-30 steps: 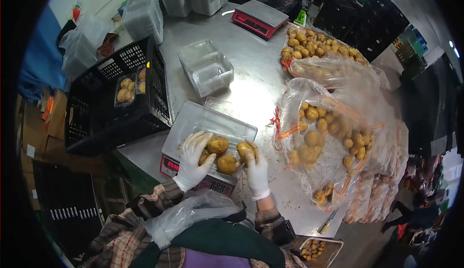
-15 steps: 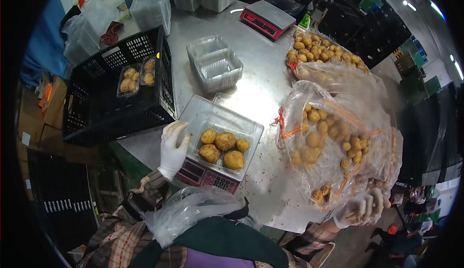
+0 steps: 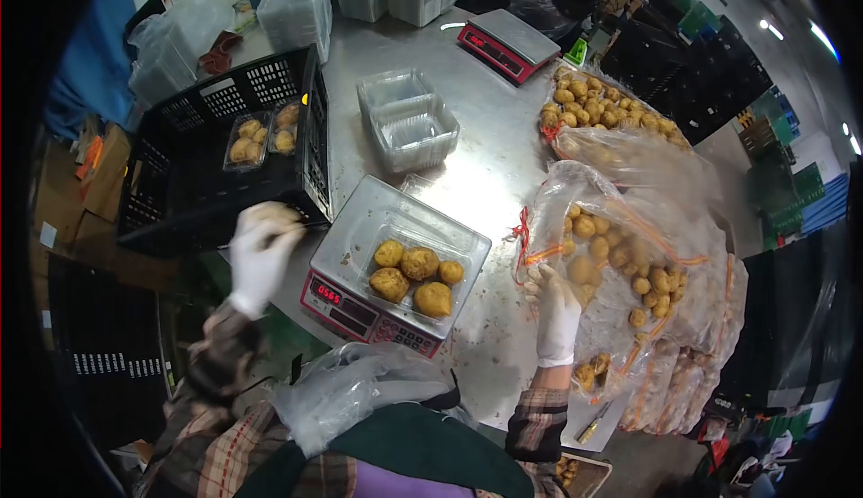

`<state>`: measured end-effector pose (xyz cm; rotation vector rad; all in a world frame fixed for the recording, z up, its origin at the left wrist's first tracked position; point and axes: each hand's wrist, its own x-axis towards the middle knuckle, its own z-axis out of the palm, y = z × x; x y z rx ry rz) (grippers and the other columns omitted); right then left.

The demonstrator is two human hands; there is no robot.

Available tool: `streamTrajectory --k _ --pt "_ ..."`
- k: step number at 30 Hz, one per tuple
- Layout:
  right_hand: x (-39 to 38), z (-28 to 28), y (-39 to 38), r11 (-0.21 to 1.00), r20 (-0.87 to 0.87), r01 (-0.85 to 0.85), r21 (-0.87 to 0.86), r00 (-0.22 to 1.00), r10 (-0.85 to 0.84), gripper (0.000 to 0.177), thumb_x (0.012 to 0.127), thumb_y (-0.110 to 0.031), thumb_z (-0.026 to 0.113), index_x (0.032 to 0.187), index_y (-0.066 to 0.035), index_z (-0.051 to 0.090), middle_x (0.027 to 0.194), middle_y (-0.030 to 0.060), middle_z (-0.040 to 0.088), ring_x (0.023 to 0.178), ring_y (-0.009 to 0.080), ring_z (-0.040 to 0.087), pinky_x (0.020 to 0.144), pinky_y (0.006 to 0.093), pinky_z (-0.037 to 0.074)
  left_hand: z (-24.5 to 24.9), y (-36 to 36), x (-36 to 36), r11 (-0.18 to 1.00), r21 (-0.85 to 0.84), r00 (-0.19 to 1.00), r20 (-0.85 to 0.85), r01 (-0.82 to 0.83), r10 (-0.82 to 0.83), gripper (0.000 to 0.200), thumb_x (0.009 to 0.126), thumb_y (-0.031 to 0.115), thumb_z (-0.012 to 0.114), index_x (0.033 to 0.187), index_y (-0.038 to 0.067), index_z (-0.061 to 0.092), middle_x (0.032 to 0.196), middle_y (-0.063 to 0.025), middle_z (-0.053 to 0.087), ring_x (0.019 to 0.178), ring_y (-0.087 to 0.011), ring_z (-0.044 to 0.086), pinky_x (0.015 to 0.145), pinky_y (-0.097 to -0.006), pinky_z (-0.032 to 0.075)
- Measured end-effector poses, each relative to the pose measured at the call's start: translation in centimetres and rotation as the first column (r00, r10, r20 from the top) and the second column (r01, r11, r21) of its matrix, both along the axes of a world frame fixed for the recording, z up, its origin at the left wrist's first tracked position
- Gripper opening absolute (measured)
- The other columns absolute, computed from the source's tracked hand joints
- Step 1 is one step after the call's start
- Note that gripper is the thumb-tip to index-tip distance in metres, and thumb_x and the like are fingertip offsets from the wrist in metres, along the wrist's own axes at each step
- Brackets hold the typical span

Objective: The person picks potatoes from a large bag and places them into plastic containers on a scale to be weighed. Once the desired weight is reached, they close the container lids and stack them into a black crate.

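The left hand (image 3: 261, 260) is hanging, blurred, just left of the scale (image 3: 352, 219), its fingers curling loosely with nothing showing between them. The right hand (image 3: 557, 314) is reaching to the edge of the nearer potato bag (image 3: 643, 224); whether it is pinching the plastic cannot be told.

Between the two hands, a clear tray (image 3: 415, 231) is sitting on the scale, carrying five potatoes (image 3: 419, 262); neither hand is touching it. The display (image 3: 328, 292), nearer the left hand, is showing 0565. The step in hand appears to be weighing; a next move on the tray would be calling for a level hold at its rim.

Beyond the left hand, a black crate (image 3: 180, 179) is holding two packs of potatoes (image 3: 245, 143). Ahead of both hands, a stack of empty trays (image 3: 409, 129) is standing, with a second scale (image 3: 512, 35) farther off.

Against the earlier frame, the left hand is hanging farther from the tray, leaving the display uncovered, and the right hand is working nearer the scale. The five potatoes are keeping their arrangement.
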<state>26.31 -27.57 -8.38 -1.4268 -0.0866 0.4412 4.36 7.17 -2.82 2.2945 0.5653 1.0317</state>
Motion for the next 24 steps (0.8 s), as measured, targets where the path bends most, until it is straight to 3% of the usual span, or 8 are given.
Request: streamTrajectory --k 3,5,6,7,8,10,12,24 --pt "1.3 -2.0 2.4 1.000 -0.003 -0.001 -0.019 1.000 0.001 0.035 0.097 -0.019 0.053 0.122 0.005 0.058 0.110 0.0136 0.067 0.085 0.0150 0.064 0.072 0.0265 0.051 -5.7 5.6 -14.4 0.985 0.120 0.864 -0.475 -0.123 0.166 0.004 0.077 0.006 0.066 0.078 0.002 0.065 0.091 -0.0146 0.064 0.088 -0.0337 0.060 0.078 -0.0387 0.048" --pt "2.2 -4.7 4.8 0.963 0.122 -0.103 -0.250 0.983 0.136 0.029 0.093 -0.017 0.059 0.114 0.001 0.064 0.106 0.0123 0.068 0.083 0.0150 0.065 0.071 0.0269 0.051 -7.9 5.9 -23.2 0.967 0.227 0.221 -0.943 -0.111 0.247 0.038 0.081 0.023 0.065 0.114 0.005 0.062 0.121 -0.0181 0.057 0.106 -0.0343 0.057 0.084 -0.0385 0.049" --pt "2.1 -5.5 5.9 0.922 0.173 -0.131 -0.363 0.963 0.205 0.026 0.091 -0.016 0.062 0.111 -0.001 0.067 0.105 0.0117 0.068 0.082 0.0149 0.065 0.070 0.0272 0.051 -13.3 7.3 -28.8 0.849 0.498 -0.326 -0.843 -0.174 0.428 0.062 0.081 0.024 0.066 0.136 0.002 0.046 0.144 -0.0224 0.039 0.122 -0.0327 0.050 0.088 -0.0401 0.048" --pt "1.5 -5.4 6.9 0.894 0.243 -0.151 -0.422 0.931 0.272 0.024 0.088 -0.016 0.065 0.107 -0.003 0.069 0.102 0.0112 0.068 0.081 0.0163 0.065 0.070 0.0282 0.051 -9.7 6.4 -26.6 0.903 0.376 -0.471 -0.848 -0.208 0.244 0.080 0.080 0.027 0.068 0.146 0.001 0.031 0.155 -0.0236 0.016 0.132 -0.0329 0.039 0.090 -0.0419 0.047" --pt "0.6 -5.3 7.8 0.860 0.304 -0.163 -0.484 0.890 0.340 0.021 0.085 -0.016 0.067 0.102 -0.005 0.070 0.098 0.0107 0.068 0.079 0.0177 0.065 0.069 0.0293 0.051 -15.7 9.1 -33.0 0.820 0.572 -0.299 -0.786 -0.022 0.541 0.065 0.077 0.033 0.072 0.129 0.000 0.054 0.141 -0.0259 0.042 0.119 -0.0331 0.054 0.084 -0.0412 0.050" --pt "-1.0 -5.2 8.7 0.785 0.412 -0.099 -0.612 0.807 0.423 0.019 0.080 -0.017 0.072 0.096 -0.008 0.072 0.092 0.0105 0.066 0.077 0.0213 0.065 0.068 0.0319 0.051 -7.5 6.0 -24.8 0.844 0.369 -0.141 -0.929 -0.390 0.342 0.037 0.077 0.035 0.071 0.095 0.002 0.070 0.102 -0.0228 0.067 0.090 -0.0334 0.067 0.074 -0.0425 0.052" --pt "-2.2 -5.1 9.1 0.716 0.530 0.069 -0.695 0.721 0.446 0.019 0.076 -0.019 0.074 0.092 -0.010 0.072 0.087 0.0110 0.064 0.075 0.0257 0.064 0.068 0.0349 0.051 -9.2 6.0 -24.7 0.838 0.403 0.182 -0.853 -0.368 0.490 0.033 0.077 0.036 0.070 0.069 0.004 0.069 0.066 -0.0179 0.065 0.066 -0.0363 0.065 0.066 -0.0455 0.051" --pt "-0.3 -7.5 7.8 0.939 0.287 -0.040 -0.340 0.947 0.144 0.021 0.089 -0.018 0.067 0.092 0.003 0.066 0.094 0.0068 0.067 0.082 0.0095 0.059 0.070 0.0260 0.049 -7.0 -0.6 -8.4 0.936 -0.351 0.929 -0.358 -0.039 -0.096 0.013 0.087 0.011 0.060 0.092 0.000 0.066 0.082 -0.0138 0.067 0.076 -0.0263 0.066 0.069 -0.0335 0.050"
